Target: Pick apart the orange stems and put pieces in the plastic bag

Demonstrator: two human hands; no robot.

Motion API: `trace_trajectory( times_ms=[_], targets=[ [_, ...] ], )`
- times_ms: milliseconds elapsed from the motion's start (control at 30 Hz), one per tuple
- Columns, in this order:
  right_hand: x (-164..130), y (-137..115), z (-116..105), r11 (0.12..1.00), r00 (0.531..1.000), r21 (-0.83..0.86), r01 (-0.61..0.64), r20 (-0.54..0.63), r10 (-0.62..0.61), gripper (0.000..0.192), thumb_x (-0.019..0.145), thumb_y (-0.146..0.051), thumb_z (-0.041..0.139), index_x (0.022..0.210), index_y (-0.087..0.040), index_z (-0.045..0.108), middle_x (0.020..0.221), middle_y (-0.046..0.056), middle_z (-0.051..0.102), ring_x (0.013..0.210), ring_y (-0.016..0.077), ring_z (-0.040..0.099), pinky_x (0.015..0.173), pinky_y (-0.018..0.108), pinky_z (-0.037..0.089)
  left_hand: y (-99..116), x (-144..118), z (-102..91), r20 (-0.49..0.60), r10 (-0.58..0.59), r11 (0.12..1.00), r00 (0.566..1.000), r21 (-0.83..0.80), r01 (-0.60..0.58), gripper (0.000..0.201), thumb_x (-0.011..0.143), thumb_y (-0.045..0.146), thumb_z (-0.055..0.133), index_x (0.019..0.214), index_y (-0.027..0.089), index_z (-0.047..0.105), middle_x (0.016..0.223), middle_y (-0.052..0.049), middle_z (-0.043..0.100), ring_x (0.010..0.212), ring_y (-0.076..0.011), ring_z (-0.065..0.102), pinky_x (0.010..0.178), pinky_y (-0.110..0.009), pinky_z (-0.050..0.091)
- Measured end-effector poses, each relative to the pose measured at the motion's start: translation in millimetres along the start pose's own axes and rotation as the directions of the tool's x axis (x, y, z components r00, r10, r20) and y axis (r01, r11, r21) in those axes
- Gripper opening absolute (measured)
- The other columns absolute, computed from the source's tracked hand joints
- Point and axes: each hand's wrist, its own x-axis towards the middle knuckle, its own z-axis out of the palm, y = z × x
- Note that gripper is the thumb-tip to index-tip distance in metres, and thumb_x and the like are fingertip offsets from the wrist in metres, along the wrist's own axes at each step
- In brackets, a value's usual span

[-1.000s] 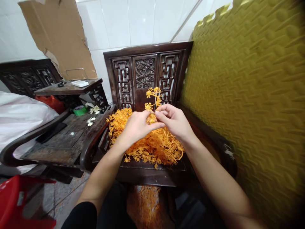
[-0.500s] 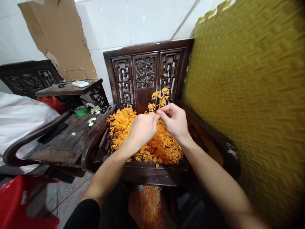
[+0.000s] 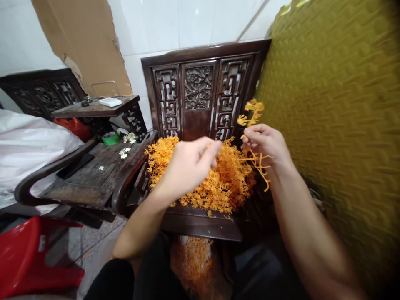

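Note:
My right hand (image 3: 265, 143) pinches an orange plastic flower sprig (image 3: 254, 110) between thumb and fingers, its heads pointing up. Below that hand, bare orange stems (image 3: 258, 162) stick out at the right side of a heap of similar orange flower sprigs (image 3: 228, 187). The heap lies on the seat of a dark carved wooden chair (image 3: 200, 227). Above the heap's middle, my left hand (image 3: 195, 164) is closed, thumb against the fingers. A speck of orange shows at its fingertips, too small and blurred to name.
A yellow textured foam mat (image 3: 337, 104) stands along the right. On the left are a second wooden chair (image 3: 84, 183) with green tape (image 3: 111, 138) and pale flower pieces (image 3: 125, 152), a white sack (image 3: 34, 154) and a red plastic stool (image 3: 21, 258). More orange pieces (image 3: 196, 258) lie below the seat.
My hands, together at the sprig before, have come apart. The right hand has moved right with the sprig; the left has shifted slightly right. The view has also moved a little.

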Motion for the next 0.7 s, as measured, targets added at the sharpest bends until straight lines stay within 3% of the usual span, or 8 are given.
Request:
trace_trajectory(
  times_ms=[133,267,367,433,533,600,700],
  targets=[
    [-22,-17,6,1.0,0.956,-0.008,0.011,0.292,-0.008,0.05,0.063,-0.045,0.098,0.095,-0.019,0.07,0.064,0.0,0.065,0.055,0.0126,0.06,0.049,0.026,0.042,-33,24,-4.9,-0.027,-0.136,0.941,0.99,-0.315,0.121,0.033,0.101,0.042,0.057,0.102,0.015,0.075,0.098,-0.01,0.081,0.045,-0.0059,0.044,0.045,-0.027,0.036],
    [-36,-20,23,1.0,0.937,-0.02,0.016,0.349,-0.008,0.049,0.065,-0.049,0.097,0.095,-0.02,0.073,0.068,0.001,0.067,0.058,0.0126,0.061,0.053,0.027,0.045,-54,37,-4.1,-0.076,-0.202,0.921,0.977,-0.355,0.163,0.031,0.093,0.028,0.058,0.117,0.015,0.073,0.109,-0.011,0.081,0.045,-0.0046,0.041,0.043,-0.026,0.037],
    [-38,-17,30,0.997,0.938,-0.037,0.068,0.342,-0.051,0.035,0.076,-0.048,0.089,0.09,-0.021,0.071,0.073,0.002,0.07,0.06,0.0127,0.061,0.055,0.028,0.046,-63,40,-4.8,-0.094,-0.23,0.916,0.969,-0.356,0.183,0.03,0.09,0.024,0.057,0.112,0.018,0.076,0.102,-0.008,0.078,0.047,-0.0046,0.041,0.044,-0.025,0.038],
    [-41,-15,34,0.979,0.944,-0.108,0.176,0.301,-0.136,0.028,0.082,-0.043,0.084,0.086,-0.021,0.069,0.082,0.004,0.072,0.063,0.0132,0.061,0.056,0.029,0.048,-69,43,-5.3,-0.092,-0.251,0.9,0.964,-0.388,0.197,0.027,0.089,0.023,0.057,0.107,0.019,0.077,0.087,-0.004,0.072,0.048,-0.005,0.04,0.044,-0.025,0.035],
    [-46,-13,41,0.933,0.932,-0.208,0.292,0.282,-0.229,0.019,0.086,-0.035,0.08,0.086,-0.02,0.067,0.083,0.005,0.071,0.069,0.0164,0.065,0.063,0.033,0.052,-75,46,-4.4,-0.067,-0.265,0.885,0.962,-0.413,0.215,0.02,0.091,0.024,0.059,0.099,0.02,0.076,0.061,0.003,0.051,0.046,-0.0062,0.036,0.045,-0.024,0.028],
    [-49,-11,44,0.932,0.92,-0.205,0.297,0.321,-0.223,0.015,0.088,-0.032,0.076,0.093,-0.021,0.067,0.082,0.004,0.071,0.071,0.0181,0.067,0.068,0.036,0.054,-77,47,-2.2,-0.039,-0.261,0.89,0.964,-0.397,0.225,0.016,0.093,0.029,0.062,0.096,0.019,0.075,0.055,0.006,0.042,0.046,-0.0065,0.034,0.046,-0.024,0.026],
    [-50,-6,46,0.933,0.91,-0.2,0.298,0.355,-0.214,0.011,0.093,-0.028,0.069,0.103,-0.023,0.067,0.085,0.003,0.069,0.068,0.0157,0.064,0.065,0.034,0.051,-78,47,1.9,-0.007,-0.272,0.905,0.962,-0.341,0.254,0.027,0.095,0.045,0.067,0.095,0.019,0.075,0.055,0.006,0.045,0.047,-0.0067,0.033,0.048,-0.025,0.027]
  ],
)
